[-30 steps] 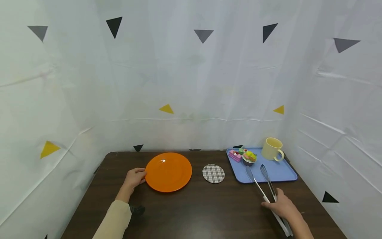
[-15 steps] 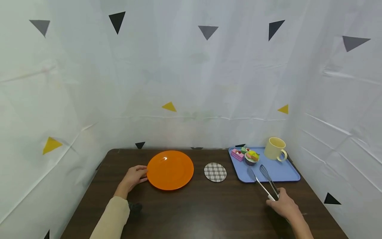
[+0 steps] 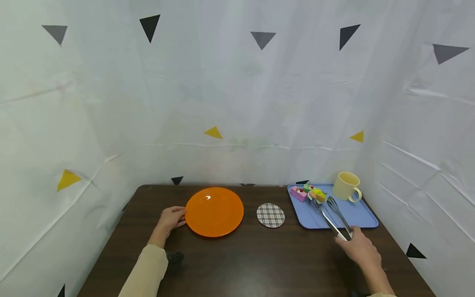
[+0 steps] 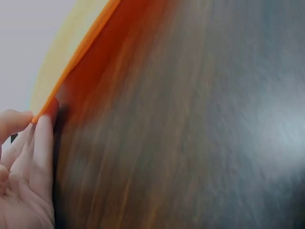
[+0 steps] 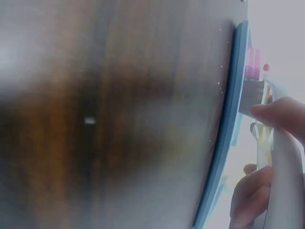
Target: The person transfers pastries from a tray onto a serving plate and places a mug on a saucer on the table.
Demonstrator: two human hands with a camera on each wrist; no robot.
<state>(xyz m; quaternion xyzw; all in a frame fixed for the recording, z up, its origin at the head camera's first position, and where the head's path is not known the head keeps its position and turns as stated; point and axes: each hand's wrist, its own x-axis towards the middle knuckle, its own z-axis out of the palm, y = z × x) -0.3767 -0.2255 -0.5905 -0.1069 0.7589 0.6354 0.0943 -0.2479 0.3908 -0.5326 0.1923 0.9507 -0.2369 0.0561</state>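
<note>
Plate point(image 3: 214, 212) near far edge of table point(image 3: 241, 260), rim pinched by left hand point(image 3: 172, 218) | tongs point(image 3: 329, 221) gripped by right hand point(image 3: 361, 249), tips spread | cupcake point(image 3: 318, 195) near far-left corner of tray point(image 3: 360, 215): might be toppled if nudged sideways by nearer tip

Soft, even light fills the head view, its source out of frame; the white backdrop point(image 3: 237, 95) looks slightly greenish toward the left and greyer toward the right. A small glint sits on the far part of the orange plate point(image 3: 217, 214), and a diffuse sheen lies midway between the left and right edges of the table point(image 3: 237, 260). Both wrist views blur the table's grain, each with a pale patch of glare. In the right one, the background past the blue tray point(image 5: 230, 109) burns out, washing the tongs point(image 5: 286, 181) pale.
</note>
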